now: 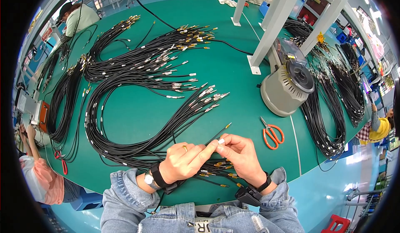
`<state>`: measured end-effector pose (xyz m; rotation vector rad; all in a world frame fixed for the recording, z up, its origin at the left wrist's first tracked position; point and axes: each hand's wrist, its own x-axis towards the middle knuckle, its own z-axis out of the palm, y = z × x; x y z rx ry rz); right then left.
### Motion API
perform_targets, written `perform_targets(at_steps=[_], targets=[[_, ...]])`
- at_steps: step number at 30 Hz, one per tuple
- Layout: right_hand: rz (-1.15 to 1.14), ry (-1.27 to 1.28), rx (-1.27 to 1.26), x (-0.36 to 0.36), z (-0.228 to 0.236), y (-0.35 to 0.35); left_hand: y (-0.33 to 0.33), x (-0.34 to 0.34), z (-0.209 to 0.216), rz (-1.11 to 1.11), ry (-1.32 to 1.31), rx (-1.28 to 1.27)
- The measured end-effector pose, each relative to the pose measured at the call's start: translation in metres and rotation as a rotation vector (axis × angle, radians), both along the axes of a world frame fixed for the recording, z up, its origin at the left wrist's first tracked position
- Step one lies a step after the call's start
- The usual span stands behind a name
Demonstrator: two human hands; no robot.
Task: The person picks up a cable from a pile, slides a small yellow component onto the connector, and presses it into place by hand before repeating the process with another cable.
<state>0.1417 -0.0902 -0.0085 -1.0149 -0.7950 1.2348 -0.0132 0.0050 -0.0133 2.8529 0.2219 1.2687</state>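
Note:
My left hand (184,161) and my right hand (243,155) meet fingertip to fingertip over the near part of the bench. Between them is a black cable (216,134) with a small white label (221,141) on it. Both hands are closed in a pinch, the left on the cable and the right at the label. The cable's gold-coloured tip points away from me. Under my hands lie more black cables (212,167) with yellow-marked ends. A large curved bundle of black cables (121,143) with white tags lies just left of my left hand.
Orange-handled scissors (273,136) lie right of my hands, near a round grey bench machine (283,92). White metal posts (263,35) stand behind it. More cable bundles (323,120) lie to the right. Red-handled scissors (62,163) rest at the left edge of the green bench (237,101). Other people sit around.

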Motion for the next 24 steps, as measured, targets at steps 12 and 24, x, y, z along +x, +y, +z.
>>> perform_targets(at_steps=[12, 24], targets=[[0.014, 0.102, -0.124, -0.001, 0.010, 0.001, 0.003, 0.004, 0.000, 0.039, -0.084, -0.088], [0.020, 0.006, -0.070, 0.000, 0.006, 0.000, -0.002, 0.006, 0.008, 0.053, -0.062, -0.229]])
